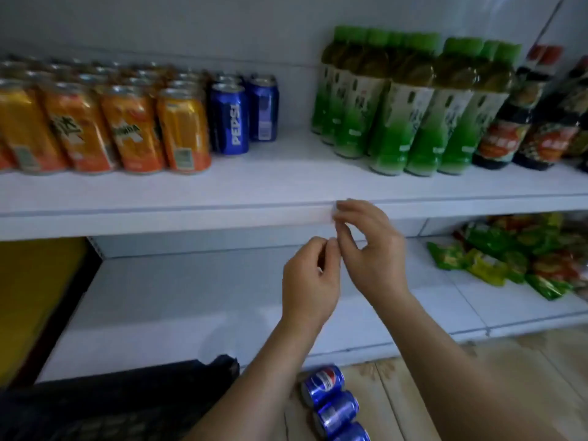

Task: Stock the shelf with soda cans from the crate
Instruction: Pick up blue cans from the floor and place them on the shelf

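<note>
1. White shelving [286, 186] fills the view, with a wood-patterned floor [413, 377] showing below its lowest board at the bottom right.
2. Far left on the upper shelf stand rows of orange cans [105, 122], packed upright and touching.
3. Just right of them are upright blue Pepsi cans on the shelf [229, 119], a few deep, with a bare stretch of shelf beside them.
4. Bottom left, a dark crate [127, 405] sits in front of the lower shelf; what it holds cannot be made out.
5. Near the middle, the left hand [310, 281] is raised with its fingers curled narrow, fingertips meeting those of the right hand [369, 246]. Neither hand holds a can.
6. The right hand's fingers are pinched close too, by the upper shelf's front edge; whether something small sits between them is unclear.
7. Three blue cans on the floor [334, 405] lie on their sides, below the forearms.
8. Green-capped bottles [397, 106] and dark bottles [521, 122] stand right; snack bags [509, 256] lie below.
</note>
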The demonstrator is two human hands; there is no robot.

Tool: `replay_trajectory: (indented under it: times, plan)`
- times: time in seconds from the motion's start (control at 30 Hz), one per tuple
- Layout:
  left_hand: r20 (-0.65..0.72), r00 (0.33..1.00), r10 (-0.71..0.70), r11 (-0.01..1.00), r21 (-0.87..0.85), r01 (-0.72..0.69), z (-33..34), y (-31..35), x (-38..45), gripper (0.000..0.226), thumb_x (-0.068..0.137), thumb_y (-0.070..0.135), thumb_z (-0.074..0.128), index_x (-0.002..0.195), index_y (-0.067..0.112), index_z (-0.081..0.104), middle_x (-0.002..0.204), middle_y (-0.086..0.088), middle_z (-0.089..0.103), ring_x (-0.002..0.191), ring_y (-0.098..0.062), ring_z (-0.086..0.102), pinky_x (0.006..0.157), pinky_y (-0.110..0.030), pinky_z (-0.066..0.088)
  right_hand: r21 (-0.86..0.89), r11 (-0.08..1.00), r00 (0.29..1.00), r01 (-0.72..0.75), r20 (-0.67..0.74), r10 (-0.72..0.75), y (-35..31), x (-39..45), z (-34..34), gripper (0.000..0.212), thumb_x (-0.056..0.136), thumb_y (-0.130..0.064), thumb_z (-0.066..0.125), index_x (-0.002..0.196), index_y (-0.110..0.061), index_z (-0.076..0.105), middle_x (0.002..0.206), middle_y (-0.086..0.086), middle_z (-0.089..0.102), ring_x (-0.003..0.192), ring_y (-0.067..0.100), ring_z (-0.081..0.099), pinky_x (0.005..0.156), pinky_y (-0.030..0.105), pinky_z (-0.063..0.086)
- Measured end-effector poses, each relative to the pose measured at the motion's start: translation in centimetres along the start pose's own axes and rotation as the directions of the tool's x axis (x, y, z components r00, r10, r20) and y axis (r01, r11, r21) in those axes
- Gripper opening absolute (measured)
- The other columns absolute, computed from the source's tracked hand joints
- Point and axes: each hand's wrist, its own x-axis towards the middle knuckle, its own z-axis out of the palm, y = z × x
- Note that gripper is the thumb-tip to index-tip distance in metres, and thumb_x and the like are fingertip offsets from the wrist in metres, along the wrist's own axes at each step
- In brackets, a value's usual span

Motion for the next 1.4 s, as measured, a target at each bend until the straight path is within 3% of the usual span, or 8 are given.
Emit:
replay_trajectory:
  times: [0.27, 0.4, 0.57, 0.67, 0.9, 1.03, 1.17, 1.4]
  plan:
    - [0.231, 0.766, -0.6, 0.796, 0.276, 0.539, 7.1, -12.8, -13.7, 0.029, 0.1, 0.034, 0.047, 0.077, 0.018, 0.058, 0.072, 0.001, 0.067, 0.072, -0.015, 0.064, 0.072, -0.037, 0.052, -0.095, 0.917, 0.893, -0.387, 0.208, 0.398, 7.4, -12.6, -1.7, 0.02, 0.091, -0.008, 0.061, 0.105, -0.016, 0.074, 0.1, -0.006, 0.073, 0.089, 0.016, 0.067, 0.079, 0.023, 0.051]
    - [0.295, 0.53, -0.795, 0.603, 0.48, 0.637, 9.7, -19.0, -18.3, 0.024, 0.097, 0.02, 0.041, 0.073, 0.015, 0.044, 0.09, -0.021, 0.063, 0.084, -0.031, 0.063, 0.059, -0.032, 0.036, -0.399, 0.709, 0.555, -0.581, 0.443, 0.704, 13.5, -22.2, -1.8, 0.024, 0.096, -0.022, 0.057, 0.116, -0.021, 0.07, 0.107, -0.004, 0.072, 0.093, 0.015, 0.067, 0.084, 0.027, 0.052]
    - [0.258, 0.301, -0.918, 0.394, 0.506, 0.768, 11.2, -25.2, -23.5, 0.018, 0.095, 0.021, 0.052, 0.104, 0.011, 0.064, 0.09, -0.003, 0.068, 0.083, -0.021, 0.065, 0.076, -0.032, 0.053, -0.704, 0.505, 0.012, -0.499, 0.577, 0.817, 17.9, -32.5, -1.0, 0.043, 0.096, -0.03, 0.054, 0.134, -0.01, 0.055, 0.132, 0.008, 0.06, 0.119, 0.025, 0.058, 0.095, 0.029, 0.045]
    - [0.23, 0.202, -0.952, 0.295, 0.505, 0.811, 11.6, -26.3, -25.1, 0.016, 0.099, 0.031, 0.051, 0.097, 0.02, 0.062, 0.092, -0.003, 0.069, 0.081, -0.017, 0.063, 0.07, -0.028, 0.048, -0.74, 0.48, -0.128, -0.472, 0.596, 0.793, 18.8, -36.5, -0.6, 0.034, 0.094, -0.029, 0.052, 0.123, -0.012, 0.055, 0.124, 0.009, 0.059, 0.113, 0.029, 0.059, 0.093, 0.033, 0.046]
    - [0.223, 0.078, -0.972, 0.176, 0.465, 0.868, 13.4, -26.7, -25.6, 0.052, 0.083, 0.0, 0.066, 0.13, 0.019, 0.053, 0.112, -0.004, 0.068, 0.103, -0.024, 0.065, 0.095, -0.039, 0.052, -0.651, 0.371, -0.081, -0.662, 0.555, 0.828, 20.0, -39.5, -1.2, 0.033, 0.083, -0.02, 0.061, 0.114, -0.016, 0.054, 0.109, 0.005, 0.06, 0.101, 0.027, 0.06, 0.087, 0.039, 0.05]
    - [0.304, 0.114, -0.946, 0.253, 0.47, 0.846, 13.8, -25.1, -25.0, 0.054, 0.077, 0.002, 0.075, 0.122, 0.021, 0.051, 0.108, 0.002, 0.067, 0.09, -0.008, 0.061, 0.068, -0.014, 0.044, -0.565, 0.233, -0.103, -0.791, 0.499, 0.861, 19.2, -37.1, -2.0, 0.033, 0.075, -0.026, 0.074, 0.092, -0.014, 0.049, 0.082, 0.004, 0.063, 0.069, 0.017, 0.056, 0.061, 0.033, 0.046]
    - [0.3, 0.322, -0.898, 0.439, 0.549, 0.711, 14.3, -24.1, -24.6, 0.074, 0.056, 0.048, 0.083, 0.121, 0.032, 0.053, 0.121, 0.005, 0.052, 0.099, -0.017, 0.064, 0.08, -0.028, 0.056, -0.407, 0.264, 0.058, -0.874, 0.452, 0.89, 17.7, -34.3, -3.0, 0.045, 0.068, -0.042, 0.084, 0.085, -0.016, 0.051, 0.077, 0.001, 0.065, 0.067, 0.015, 0.06, 0.055, 0.026, 0.047]
    - [0.422, 0.609, -0.671, 0.726, 0.209, 0.655, 11.5, -18.3, -21.1, 0.06, 0.064, 0.059, 0.08, 0.117, 0.04, 0.059, 0.101, 0.023, 0.071, 0.09, 0.008, 0.066, 0.077, -0.022, 0.056, 0.081, 0.28, 0.29, -0.957, 0.361, 0.886, 13.6, -27.6, -4.7, 0.027, 0.096, -0.042, 0.059, 0.09, -0.021, 0.074, 0.083, 0.0, 0.073, 0.079, 0.014, 0.067, 0.068, 0.029, 0.053]
